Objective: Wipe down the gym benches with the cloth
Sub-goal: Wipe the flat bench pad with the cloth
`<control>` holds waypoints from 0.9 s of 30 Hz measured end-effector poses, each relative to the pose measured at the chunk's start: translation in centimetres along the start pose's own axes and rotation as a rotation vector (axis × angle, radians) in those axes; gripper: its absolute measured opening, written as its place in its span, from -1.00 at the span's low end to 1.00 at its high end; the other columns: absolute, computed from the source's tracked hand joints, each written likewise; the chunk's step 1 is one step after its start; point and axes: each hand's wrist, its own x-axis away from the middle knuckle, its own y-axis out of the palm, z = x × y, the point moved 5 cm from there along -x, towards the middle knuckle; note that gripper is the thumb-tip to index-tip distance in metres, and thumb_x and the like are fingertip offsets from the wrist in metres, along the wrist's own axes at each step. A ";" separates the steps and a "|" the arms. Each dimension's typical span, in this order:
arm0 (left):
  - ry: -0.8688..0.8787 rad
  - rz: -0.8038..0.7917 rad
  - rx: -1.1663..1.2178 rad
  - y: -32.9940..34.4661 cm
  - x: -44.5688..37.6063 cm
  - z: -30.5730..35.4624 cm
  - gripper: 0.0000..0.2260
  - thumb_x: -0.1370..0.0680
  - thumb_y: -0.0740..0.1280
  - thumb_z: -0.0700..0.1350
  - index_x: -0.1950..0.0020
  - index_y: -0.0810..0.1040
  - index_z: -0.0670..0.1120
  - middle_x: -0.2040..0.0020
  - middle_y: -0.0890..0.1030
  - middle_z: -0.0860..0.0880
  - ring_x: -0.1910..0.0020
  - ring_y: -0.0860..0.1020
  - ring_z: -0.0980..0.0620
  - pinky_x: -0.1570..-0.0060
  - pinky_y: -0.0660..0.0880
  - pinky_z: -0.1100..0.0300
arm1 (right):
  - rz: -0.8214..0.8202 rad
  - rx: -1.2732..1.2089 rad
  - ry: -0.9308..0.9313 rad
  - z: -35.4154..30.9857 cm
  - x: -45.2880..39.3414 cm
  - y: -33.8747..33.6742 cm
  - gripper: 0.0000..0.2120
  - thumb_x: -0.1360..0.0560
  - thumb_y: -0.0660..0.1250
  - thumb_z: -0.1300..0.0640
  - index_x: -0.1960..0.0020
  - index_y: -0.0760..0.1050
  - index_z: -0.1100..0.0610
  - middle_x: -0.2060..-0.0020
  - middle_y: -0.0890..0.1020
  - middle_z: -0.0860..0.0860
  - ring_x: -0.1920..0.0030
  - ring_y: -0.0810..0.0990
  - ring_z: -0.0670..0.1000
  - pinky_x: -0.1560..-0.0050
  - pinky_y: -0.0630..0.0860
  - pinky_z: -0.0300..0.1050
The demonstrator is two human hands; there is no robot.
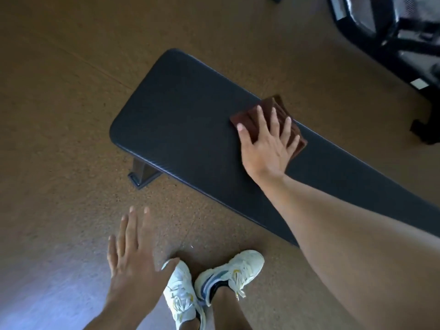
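Looking down from the head cam here: my right hand (267,144) is flat on the cloth (269,108), fingers spread wide and pressed down on it, not pinching anything. The cloth is a folded brown square sitting on top of the bench (190,110), out toward the pad's 2 o'clock edge, with a corner or two hanging slightly past that edge. The bench is a long dark padded thing running from about 10 o'clock down to 4 o'clock across the view, and one metal foot (142,173) pokes out underneath near its 7 o'clock corner. My left hand (133,260) is down at 7 o'clock, open, palm down, fingers loosely spread, hovering over the floor (59,115) and touching nothing I can see. White sneakers (209,282) at 6 o'clock, toes near each other. Some black gym equipment (385,27) sits up at 1 o'clock, well apart from the bench.
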 end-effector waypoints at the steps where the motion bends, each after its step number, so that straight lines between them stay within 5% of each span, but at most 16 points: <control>1: -0.003 0.005 0.031 0.1 -0.2 0.0 0.14 -0.39 0.56 0.18 -0.67 -0.21 0.09 -0.68 -0.17 0.02 -0.66 -0.19 0.00 -0.59 -0.07 -0.24 | 0.011 0.002 -0.059 -2.6 -0.3 0.4 -0.37 -0.64 -0.04 -0.40 -0.66 0.07 -0.25 -0.69 0.05 -0.12 -0.69 -0.15 0.13 -0.61 -0.23 0.34; 5: 0.037 -0.004 0.124 -0.9 -0.3 1.5 0.01 -0.50 0.48 0.10 -0.67 -0.21 0.07 -0.68 -0.15 0.06 -0.65 -0.18 0.05 -0.57 -0.14 -0.05 | -0.012 0.134 -0.569 -7.0 5.8 3.3 -0.46 -0.67 0.08 -0.33 -0.60 0.29 -0.20 -0.63 0.27 -0.10 -0.67 0.08 0.15 -0.60 -0.01 0.37; 7: 0.087 -0.040 0.148 -1.1 0.0 3.6 0.00 -0.53 0.45 0.10 -0.65 -0.28 0.12 -0.66 -0.25 0.13 -0.64 -0.25 0.09 -0.59 -0.16 -0.02 | -0.042 0.175 -0.637 -3.5 9.1 3.4 -0.48 -0.68 0.11 -0.29 -0.60 0.30 -0.18 -0.63 0.28 -0.11 -0.68 0.08 0.12 -0.61 0.03 0.32; 10: 0.237 -0.096 0.157 -1.6 0.7 8.2 -0.09 -0.58 0.38 0.09 -0.63 -0.28 0.15 -0.63 -0.33 0.19 -0.62 -0.29 0.14 -0.63 -0.04 -0.01 | -0.038 0.200 -0.467 5.1 13.6 2.3 -0.47 -0.70 0.10 -0.27 -0.62 0.28 -0.15 -0.64 0.26 -0.12 -0.68 0.07 0.10 -0.60 0.11 0.33; 12: 0.340 -0.137 0.160 -1.4 1.3 11.7 -0.17 -0.60 0.34 0.09 -0.65 -0.19 0.18 -0.62 -0.36 0.22 -0.64 -0.24 0.12 -0.62 0.07 0.02 | -0.031 0.190 -0.195 11.1 17.0 0.8 -0.45 -0.69 0.05 -0.28 -0.62 0.28 -0.13 -0.65 0.21 -0.15 -0.68 0.08 0.10 -0.59 0.14 0.34; 16: 0.471 -0.199 0.165 0.8 2.1 18.3 -0.28 -0.61 0.33 0.07 -0.67 0.01 0.12 -0.60 -0.39 0.25 -0.62 -0.25 0.19 -0.55 0.25 -0.01 | -0.072 0.055 0.279 18.3 19.1 -1.9 -0.38 -0.61 -0.16 -0.41 -0.63 -0.04 -0.29 -0.68 0.02 -0.21 -0.69 -0.18 0.01 -0.65 -0.11 0.28; 24: 0.597 -0.284 0.069 5.9 3.1 26.4 -0.26 -0.66 0.26 0.07 -0.61 -0.22 0.20 -0.57 -0.41 0.31 -0.45 -0.49 0.40 -0.51 -0.29 0.25 | -0.027 -0.126 0.400 23.3 2.4 -7.0 -0.37 -0.68 -0.04 -0.34 -0.68 -0.08 -0.22 -0.69 -0.12 -0.19 -0.67 -0.32 0.08 -0.58 -0.35 0.35; 27: 0.624 -0.218 -0.006 7.4 2.5 27.2 -0.25 -0.64 0.31 0.01 -0.66 -0.14 0.12 -0.62 -0.30 0.21 -0.56 -0.36 0.27 -0.56 -0.23 0.14 | -0.009 -0.117 0.298 24.5 -0.5 -8.0 -0.40 -0.67 -0.01 -0.34 -0.67 0.04 -0.21 -0.69 0.02 -0.16 -0.68 -0.23 0.08 -0.60 -0.31 0.33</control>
